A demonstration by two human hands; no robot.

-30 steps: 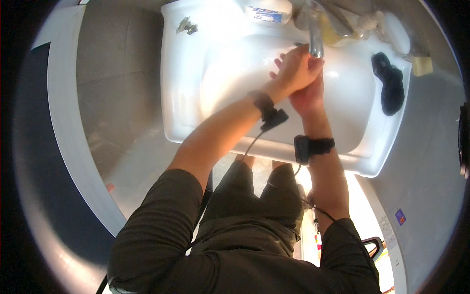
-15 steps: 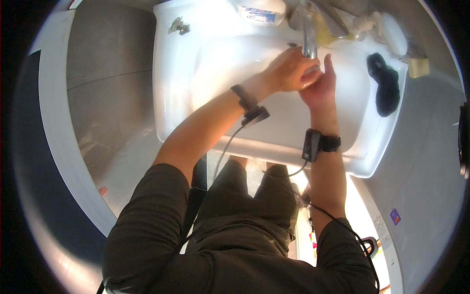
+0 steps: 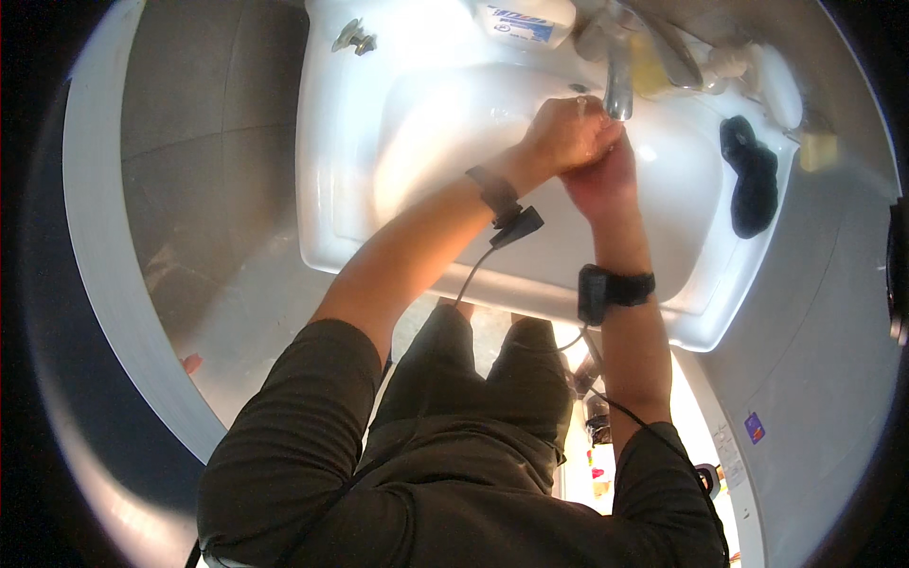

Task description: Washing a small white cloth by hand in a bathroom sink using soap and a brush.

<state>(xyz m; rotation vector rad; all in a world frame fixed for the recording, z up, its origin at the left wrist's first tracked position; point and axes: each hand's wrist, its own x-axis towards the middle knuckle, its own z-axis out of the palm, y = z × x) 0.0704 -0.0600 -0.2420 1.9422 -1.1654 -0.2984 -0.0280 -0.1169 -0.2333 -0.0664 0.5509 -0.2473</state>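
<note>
My left hand (image 3: 571, 133) and my right hand (image 3: 608, 180) are pressed together over a white sink basin (image 3: 653, 254), just under the spout of a chrome tap (image 3: 619, 80). Wet skin glints on the left hand, which lies over the right one with its fingers curled in against it. The right hand's fingers are mostly hidden behind the left. Each wrist wears a black strap with a small device (image 3: 593, 294) and a cable.
A white bottle with a blue label (image 3: 526, 21) stands on the sink's back ledge. Black cloth (image 3: 751, 180), perhaps a sock, lies on the right rim. Beyond it sits a yellowish block (image 3: 818, 150). A metal fitting (image 3: 354, 37) is at the back left.
My hands have closed together more tightly under the spout; the right thumb, which stuck up before, is now tucked out of sight. The whole view has shifted slightly.
</note>
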